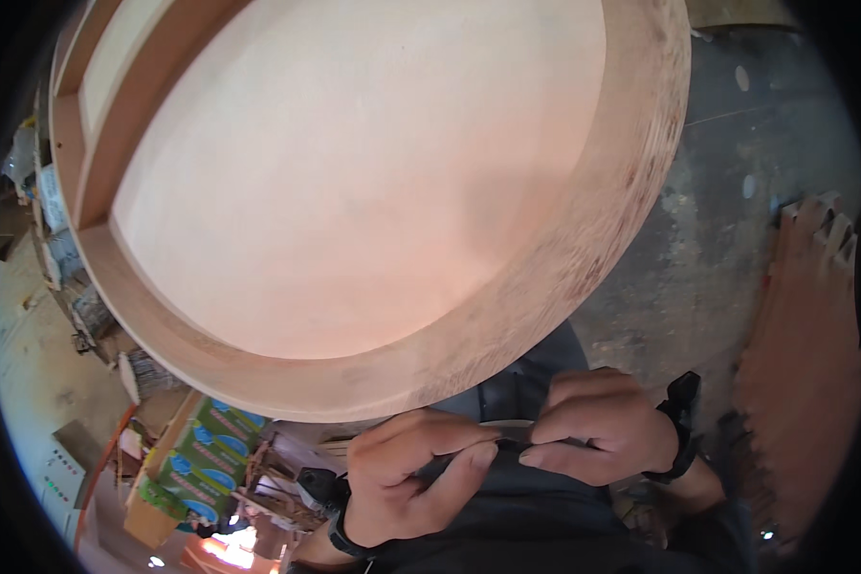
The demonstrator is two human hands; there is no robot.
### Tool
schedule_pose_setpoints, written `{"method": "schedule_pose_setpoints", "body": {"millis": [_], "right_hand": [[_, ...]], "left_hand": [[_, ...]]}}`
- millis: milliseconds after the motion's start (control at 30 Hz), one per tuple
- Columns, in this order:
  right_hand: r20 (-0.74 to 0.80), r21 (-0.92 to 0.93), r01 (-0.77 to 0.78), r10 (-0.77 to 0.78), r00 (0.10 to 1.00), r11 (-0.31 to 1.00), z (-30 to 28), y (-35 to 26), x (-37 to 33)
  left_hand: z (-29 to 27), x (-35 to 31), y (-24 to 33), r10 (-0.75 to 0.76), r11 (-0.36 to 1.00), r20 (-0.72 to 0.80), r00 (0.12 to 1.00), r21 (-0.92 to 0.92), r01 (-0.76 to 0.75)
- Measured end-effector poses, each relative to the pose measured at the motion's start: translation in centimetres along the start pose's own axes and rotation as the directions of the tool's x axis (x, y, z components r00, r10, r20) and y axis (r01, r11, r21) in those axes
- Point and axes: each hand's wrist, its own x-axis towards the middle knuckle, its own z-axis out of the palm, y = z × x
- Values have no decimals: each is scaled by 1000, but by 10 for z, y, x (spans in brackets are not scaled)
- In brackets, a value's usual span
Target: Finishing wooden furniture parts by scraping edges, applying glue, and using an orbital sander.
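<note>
My left hand [407, 478] and my right hand [603, 429] are close together in front of my dark clothing. Each is closed, thumb pressed to forefinger in a pinch. Between the fingertips there is a small dark thing, too little exposed to name. Just beyond the hands lies a large round wooden piece [536, 320] with a thick raised rim and a smooth pale inner face. Its near edge comes close to the left knuckles; whether they touch it I cannot tell. A black strap with a dark device is around each wrist.
Curved wooden ribs [129, 115] cross the round piece at the upper left. A green printed carton [212, 454] stands among wood scraps at the lower left. A grey control box [64, 469] is further left. A stack of reddish-brown boards [802, 373] rises from the grey floor [684, 277] at right.
</note>
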Motion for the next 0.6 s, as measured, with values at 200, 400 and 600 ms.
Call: {"method": "schedule_pose_setpoints", "body": {"millis": [200, 400, 600], "right_hand": [[96, -122, -134, 146, 985, 983, -1, -1, -7], [153, -286, -190, 240, 959, 939, -3, -5, 2], [211, -414, -238, 347, 914, 879, 0, -13, 9]], "left_hand": [[7, -11, -49, 46, 965, 12, 999, -258, -41], [18, -7, -64, 35, 984, 12, 999, -177, -32], [32, -7, -73, 161, 987, -71, 984, 27, -160]]}}
